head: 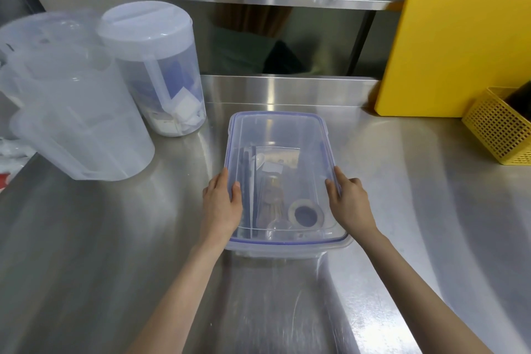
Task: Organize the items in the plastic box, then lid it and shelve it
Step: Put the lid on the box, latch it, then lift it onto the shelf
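The plastic box (280,181) sits near the middle of the steel bench (416,210), a little toward the front edge. The clear lid (283,135) with its blue rim is laid on top of the box. Through it a roll of tape (307,213), some dark sticks and a small bottle can be seen inside, lying in neat rows.

It looks like the sorting is done and the lidding step is in hand. The lid may not be pressed shut yet; that cannot be told. Next, the rim would need to be pushed down all round, and then the box lifted up to a shelf.

The left hand (222,205) is laid on the left long side, the right hand (349,202) on the right long side. Fingers are curled over the lid's edges, holding them. Both arms are stretched forward from the front edge.
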Action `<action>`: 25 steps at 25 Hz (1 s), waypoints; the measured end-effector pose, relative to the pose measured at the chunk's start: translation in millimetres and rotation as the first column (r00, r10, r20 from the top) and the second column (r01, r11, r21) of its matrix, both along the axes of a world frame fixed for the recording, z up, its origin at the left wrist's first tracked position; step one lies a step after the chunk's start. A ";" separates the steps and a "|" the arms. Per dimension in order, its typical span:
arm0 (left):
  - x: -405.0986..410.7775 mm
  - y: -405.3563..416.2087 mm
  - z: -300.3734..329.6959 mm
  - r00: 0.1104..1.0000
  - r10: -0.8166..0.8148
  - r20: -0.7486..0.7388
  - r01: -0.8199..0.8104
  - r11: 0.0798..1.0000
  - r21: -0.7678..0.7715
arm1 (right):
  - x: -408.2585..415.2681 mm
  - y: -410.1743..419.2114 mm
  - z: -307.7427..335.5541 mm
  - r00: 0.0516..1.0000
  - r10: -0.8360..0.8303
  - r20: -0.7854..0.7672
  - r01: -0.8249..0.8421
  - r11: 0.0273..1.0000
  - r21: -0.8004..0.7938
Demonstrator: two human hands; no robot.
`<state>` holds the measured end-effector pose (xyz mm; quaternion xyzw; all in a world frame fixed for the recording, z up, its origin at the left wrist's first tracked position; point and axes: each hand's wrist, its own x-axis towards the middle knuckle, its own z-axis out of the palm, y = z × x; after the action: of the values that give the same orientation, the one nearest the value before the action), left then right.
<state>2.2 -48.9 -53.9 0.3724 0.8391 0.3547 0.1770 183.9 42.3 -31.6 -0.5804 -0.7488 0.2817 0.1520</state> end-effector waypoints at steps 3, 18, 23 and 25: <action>3.5 0.2 1.5 1.000 0.011 0.005 -0.011 0.999 0.031 | 1.5 1.8 2.8 1.000 0.001 -0.010 -0.002 1.000 -0.006; 9.3 11.6 11.0 0.999 0.025 -0.043 -0.028 0.997 -0.071 | 2.5 4.9 -9.2 0.994 -0.018 -0.109 0.015 1.000 -0.028; 11.2 28.5 16.9 0.998 0.041 0.043 -0.037 0.995 -0.098 | 1.8 18.3 -5.4 0.994 0.032 -0.104 -0.035 0.999 -0.025; 9.1 35.0 15.0 0.999 0.015 0.045 -0.011 0.996 -0.092 | 0.1 27.1 -4.2 0.992 0.026 -0.121 -0.034 0.997 -0.064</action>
<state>11.2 -13.9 -38.9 0.3501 0.8527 0.3254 0.2107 184.0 69.5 -35.7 -0.5559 -0.7371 0.3428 0.1733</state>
